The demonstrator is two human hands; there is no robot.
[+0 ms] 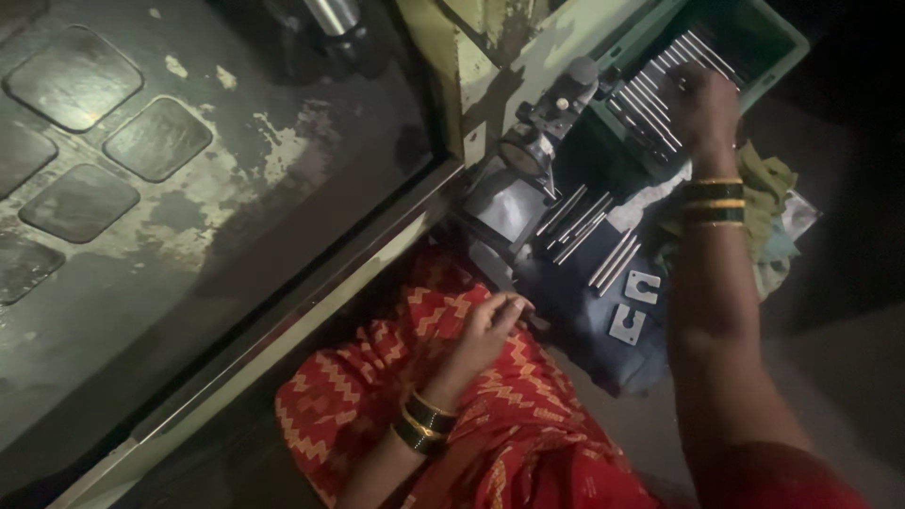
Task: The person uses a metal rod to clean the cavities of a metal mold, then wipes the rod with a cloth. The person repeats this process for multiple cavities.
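Two hands, right hand [702, 99] grasping metal rods [650, 94]

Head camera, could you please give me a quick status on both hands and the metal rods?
Right hand in green bin, on metal rods. Left hand resting on red cloth, empty. Loose rods and two flat gauges between.

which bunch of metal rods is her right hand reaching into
The rods in the green crate: the right hand rests on them. The other rods lie loose on the dark cloth, untouched.
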